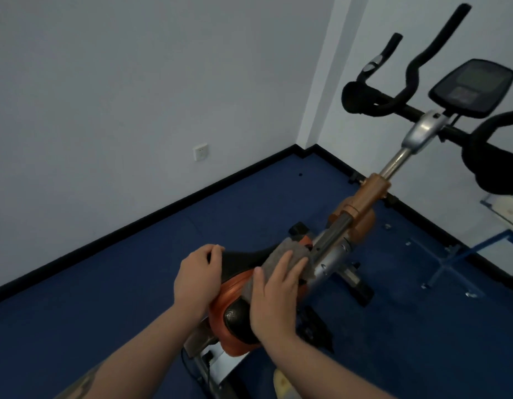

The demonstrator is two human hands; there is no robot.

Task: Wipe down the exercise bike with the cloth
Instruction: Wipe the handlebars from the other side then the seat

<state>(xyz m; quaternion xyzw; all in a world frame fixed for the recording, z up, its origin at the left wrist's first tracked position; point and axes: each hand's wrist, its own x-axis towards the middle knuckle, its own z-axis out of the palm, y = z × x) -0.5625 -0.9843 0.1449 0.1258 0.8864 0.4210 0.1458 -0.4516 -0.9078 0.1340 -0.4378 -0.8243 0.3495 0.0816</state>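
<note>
The exercise bike (364, 205) stands in a room corner, with an orange frame, silver post, black handlebars (405, 90) and a console (474, 87). Its black and orange saddle (240, 263) is right below me. My left hand (197, 280) grips the saddle's left side with curled fingers. A grey cloth (289, 251) lies over the saddle's nose. My right hand (278, 295) lies flat on the cloth, pressing it onto the saddle with fingers spread forward.
Blue carpet (134, 298) covers the floor, edged by black skirting under white walls. A wall socket (201, 152) sits at the left. A blue-framed stand (451, 263) is on the floor at the right. The bike's base and pedal lie under the saddle.
</note>
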